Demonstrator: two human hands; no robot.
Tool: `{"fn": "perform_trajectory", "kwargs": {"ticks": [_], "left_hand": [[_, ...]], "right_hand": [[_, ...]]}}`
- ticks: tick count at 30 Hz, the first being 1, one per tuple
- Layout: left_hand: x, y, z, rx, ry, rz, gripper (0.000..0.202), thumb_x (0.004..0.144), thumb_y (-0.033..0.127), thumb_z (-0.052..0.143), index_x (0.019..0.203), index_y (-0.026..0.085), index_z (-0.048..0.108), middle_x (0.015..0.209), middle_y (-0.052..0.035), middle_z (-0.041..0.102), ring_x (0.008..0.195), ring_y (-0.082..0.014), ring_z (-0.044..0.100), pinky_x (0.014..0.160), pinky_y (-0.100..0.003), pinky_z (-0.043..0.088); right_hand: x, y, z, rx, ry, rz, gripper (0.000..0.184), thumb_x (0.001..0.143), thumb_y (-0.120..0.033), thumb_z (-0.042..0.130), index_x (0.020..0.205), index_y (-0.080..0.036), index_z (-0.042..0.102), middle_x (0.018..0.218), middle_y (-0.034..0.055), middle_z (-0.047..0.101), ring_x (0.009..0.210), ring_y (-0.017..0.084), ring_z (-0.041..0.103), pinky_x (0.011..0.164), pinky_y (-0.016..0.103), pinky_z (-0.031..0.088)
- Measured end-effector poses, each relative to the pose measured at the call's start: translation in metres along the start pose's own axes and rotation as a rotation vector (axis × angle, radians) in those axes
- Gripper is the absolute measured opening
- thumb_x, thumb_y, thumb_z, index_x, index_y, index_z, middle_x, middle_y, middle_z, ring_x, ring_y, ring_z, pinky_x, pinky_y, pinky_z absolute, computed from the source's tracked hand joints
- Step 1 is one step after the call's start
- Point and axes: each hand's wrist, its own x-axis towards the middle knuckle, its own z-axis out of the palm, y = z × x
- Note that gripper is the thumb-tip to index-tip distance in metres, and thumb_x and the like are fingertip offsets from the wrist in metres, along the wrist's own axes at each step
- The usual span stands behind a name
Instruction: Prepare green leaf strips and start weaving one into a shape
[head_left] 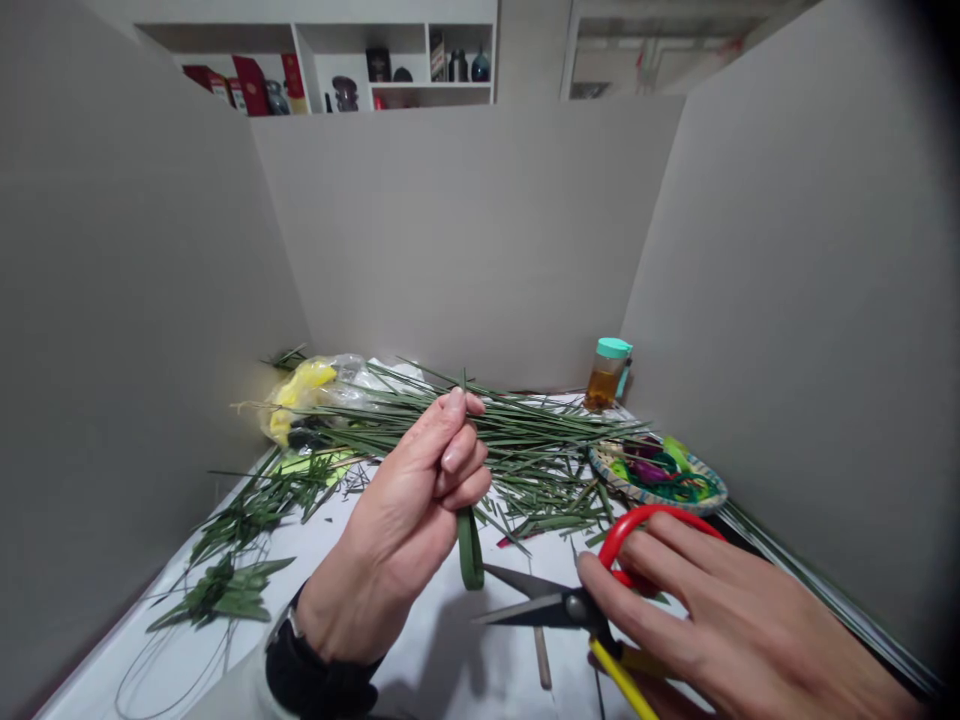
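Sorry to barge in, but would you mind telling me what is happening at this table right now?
A person is working with long green leaf strips. The left hand holds one looped leaf strip upright above the white table. The right hand grips red-handled scissors, blades open and pointing at the strip's lower end. A pile of leaves, a woven tray and a small bottle lie behind.

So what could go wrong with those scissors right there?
The open scissors in the right hand point their blades toward the left hand, so fingers might get nicked. The folded green leaf strip could be cut crooked. A stray elbow might knock over the bottle.
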Motion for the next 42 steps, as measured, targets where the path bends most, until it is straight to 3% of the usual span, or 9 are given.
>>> {"fn": "perform_trajectory", "kwargs": {"ticks": [13,23,30,35,42], "left_hand": [[-0.003,-0.001,-0.007,-0.018,0.018,-0.008,0.021,0.098,0.029,0.05,0.087,0.012,0.057,0.057,0.0069,0.021,0.048,-0.0054,0.013,0.042,-0.02,0.013],[0.001,-0.017,-0.011,0.04,-0.025,-0.031,0.019,0.097,0.028,0.051,0.087,0.012,0.057,0.056,0.0065,0.026,0.048,-0.0063,0.014,0.041,-0.019,0.014],[0.003,-0.018,-0.012,0.072,-0.048,-0.067,0.019,0.098,0.025,0.049,0.084,0.012,0.054,0.055,0.0061,0.033,0.044,-0.0044,0.017,0.041,-0.016,0.021],[0.004,-0.019,-0.01,0.02,0.041,-0.09,0.018,0.098,0.018,0.047,0.082,0.012,0.052,0.061,0.0042,0.043,0.042,-0.0013,0.032,0.043,-0.013,0.032],[0.007,-0.025,-0.008,-0.104,0.11,-0.123,0.021,0.097,0.012,0.045,0.076,0.011,0.048,0.06,0.0046,0.041,0.039,0.0002,0.029,0.036,-0.011,0.023]], "right_hand": [[-0.003,-0.001,0.002,0.005,-0.064,-0.027,0.024,0.086,-0.015,0.043,0.103,-0.012,0.06,0.071,0.008,0.064,0.059,0.022,0.059,0.053,0.034,0.046],[0.005,-0.006,0.016,0.039,-0.025,-0.097,0.029,0.088,-0.004,0.041,0.102,-0.014,0.065,0.072,0.0019,0.065,0.063,0.019,0.056,0.059,0.035,0.041],[-0.012,0.003,0.015,0.085,-0.155,-0.211,0.029,0.088,-0.007,0.047,0.113,-0.01,0.062,0.089,0.0056,0.065,0.072,0.021,0.052,0.065,0.041,0.038],[-0.016,0.007,0.014,0.13,-0.184,-0.205,0.027,0.09,-0.007,0.046,0.112,-0.012,0.061,0.091,0.0048,0.064,0.074,0.021,0.052,0.063,0.04,0.036],[-0.012,0.01,0.015,0.133,-0.136,-0.244,0.027,0.092,-0.007,0.044,0.111,-0.008,0.062,0.078,0.0047,0.064,0.064,0.019,0.054,0.056,0.039,0.037]]}}
